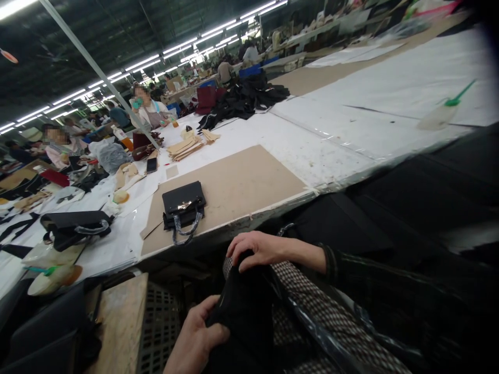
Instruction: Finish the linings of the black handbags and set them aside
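Note:
A dark, limp black bag is gathered between my two hands, low in front of a checked garment. The thumb and fingers of my left hand pinch its near left edge. Over its top edge curl the fingers of my right hand, thumb on the near side. A shiny plastic-wrapped strip runs beside the bag; whether it joins the bag I cannot tell. On a brown board past my hands lies a small black handbag, with a gold clasp and a plastic-wrapped handle.
Another black handbag rests on the white table at left. Farther back are tan pieces, a phone and a black heap. A glue bottle lies right; a wooden board is lower left. Two people face the table.

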Tool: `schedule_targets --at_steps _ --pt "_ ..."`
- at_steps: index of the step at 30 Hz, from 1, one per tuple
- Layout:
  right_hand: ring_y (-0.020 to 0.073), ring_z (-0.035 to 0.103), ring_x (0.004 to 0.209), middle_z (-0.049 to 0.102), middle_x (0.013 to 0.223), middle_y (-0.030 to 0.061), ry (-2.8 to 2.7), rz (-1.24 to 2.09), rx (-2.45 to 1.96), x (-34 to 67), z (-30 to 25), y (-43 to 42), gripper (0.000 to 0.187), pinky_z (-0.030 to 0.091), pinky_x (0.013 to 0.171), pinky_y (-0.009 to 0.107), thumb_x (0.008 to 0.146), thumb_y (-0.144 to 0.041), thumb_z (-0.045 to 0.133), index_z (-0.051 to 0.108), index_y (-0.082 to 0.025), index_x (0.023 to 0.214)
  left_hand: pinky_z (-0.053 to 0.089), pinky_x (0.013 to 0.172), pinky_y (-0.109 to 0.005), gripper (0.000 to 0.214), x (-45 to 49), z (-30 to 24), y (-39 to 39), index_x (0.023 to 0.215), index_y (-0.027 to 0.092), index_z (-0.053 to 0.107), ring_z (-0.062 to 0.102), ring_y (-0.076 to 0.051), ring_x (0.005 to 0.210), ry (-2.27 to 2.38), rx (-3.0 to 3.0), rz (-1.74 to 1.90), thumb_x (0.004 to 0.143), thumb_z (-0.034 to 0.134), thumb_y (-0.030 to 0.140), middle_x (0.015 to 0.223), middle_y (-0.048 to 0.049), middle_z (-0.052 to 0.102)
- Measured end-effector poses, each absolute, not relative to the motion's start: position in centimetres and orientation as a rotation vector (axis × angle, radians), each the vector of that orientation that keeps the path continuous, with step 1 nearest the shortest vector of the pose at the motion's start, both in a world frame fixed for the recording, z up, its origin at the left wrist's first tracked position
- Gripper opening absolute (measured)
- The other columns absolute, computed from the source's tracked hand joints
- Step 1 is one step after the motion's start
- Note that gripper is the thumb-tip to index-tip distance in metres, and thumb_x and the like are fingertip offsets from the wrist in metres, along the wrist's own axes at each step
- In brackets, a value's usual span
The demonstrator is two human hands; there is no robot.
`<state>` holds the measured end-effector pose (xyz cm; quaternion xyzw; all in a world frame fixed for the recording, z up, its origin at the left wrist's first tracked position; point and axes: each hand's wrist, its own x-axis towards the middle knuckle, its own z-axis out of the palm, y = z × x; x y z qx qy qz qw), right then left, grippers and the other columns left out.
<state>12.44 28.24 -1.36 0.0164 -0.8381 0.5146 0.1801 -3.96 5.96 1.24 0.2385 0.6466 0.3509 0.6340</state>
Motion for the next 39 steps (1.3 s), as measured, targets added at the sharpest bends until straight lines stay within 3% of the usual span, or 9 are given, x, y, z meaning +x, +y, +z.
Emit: schedule_targets --at_steps 4,10,14,22,29,35,39 --pt "0.0141 0.065 0.088 0.070 0.098 0.0027 -2.623 1.475 0.104 9.5 -2.2 28.3 0.017 0.047 0.083 0.023 0.076 -0.028 0.076 0.073 -0.017 0.089 0.030 0.049 -0.018 0.051 -4.1 1.3 5.4 0.110 0.014 0.070 0.047 -0.009 0.053 1.487 0.525 0.838 0.059 0.063 0.013 0.064 0.0024 0.061" --pt "0.0132 0.063 0.082 0.070 0.090 -0.0011 -2.758 1.368 -0.093 9.3 -2.6 28.2 0.022 0.044 0.074 0.020 0.072 -0.025 0.077 0.070 -0.020 0.092 0.040 0.055 -0.020 0.045 -4.4 0.2 4.4 0.108 0.016 0.069 0.058 -0.015 0.066 1.561 0.588 0.898 0.063 0.064 0.017 0.073 0.0000 0.066" --pt "0.0137 0.062 0.079 0.069 0.087 -0.0010 -2.768 1.253 -0.223 10.5 -2.6 28.1 0.016 0.043 0.074 0.021 0.075 -0.025 0.075 0.070 -0.020 0.089 0.046 0.062 -0.023 0.037 -4.5 -1.3 3.8 0.102 0.017 0.068 0.061 -0.019 0.073 1.660 0.641 0.949 0.067 0.069 0.028 0.076 -0.0017 0.066" --pt "0.0132 0.062 0.079 0.067 0.087 0.0017 -2.690 1.310 -0.118 11.6 -2.6 28.2 0.005 0.044 0.073 0.020 0.077 -0.020 0.073 0.070 -0.016 0.078 0.046 0.060 -0.025 0.044 -4.6 -3.0 3.4 0.103 0.017 0.066 0.061 -0.019 0.067 1.744 0.611 0.932 0.067 0.072 0.041 0.076 -0.0030 0.069" --pt "0.0153 0.062 0.086 0.067 0.092 0.0001 -2.686 1.401 -0.223 11.2 -3.6 27.9 0.019 0.044 0.077 0.023 0.078 -0.038 0.074 0.070 -0.019 0.083 0.046 0.064 -0.024 0.038 -3.4 -0.8 3.9 0.101 0.016 0.068 0.062 -0.020 0.072 1.881 0.741 0.924 0.069 0.072 0.037 0.078 -0.0035 0.071" --pt "0.0165 0.062 0.096 0.067 0.099 0.0052 -2.479 1.696 0.025 11.8 -3.3 28.4 0.020 0.045 0.086 0.025 0.084 -0.033 0.066 0.065 -0.014 0.076 0.046 0.061 -0.022 0.040 -3.6 -0.7 3.6 0.103 0.015 0.068 0.062 -0.019 0.071 1.889 0.665 0.952 0.070 0.073 0.037 0.080 -0.0037 0.072" --pt "0.0159 0.063 0.089 0.070 0.095 0.0037 -2.527 1.597 -0.164 11.7 -3.9 28.0 0.013 0.045 0.081 0.025 0.081 -0.027 0.068 0.065 -0.015 0.077 0.048 0.066 -0.023 0.045 -3.7 -1.0 3.4 0.106 0.015 0.067 0.063 -0.019 0.076 1.847 0.635 0.981 0.070 0.075 0.040 0.085 -0.0052 0.074"
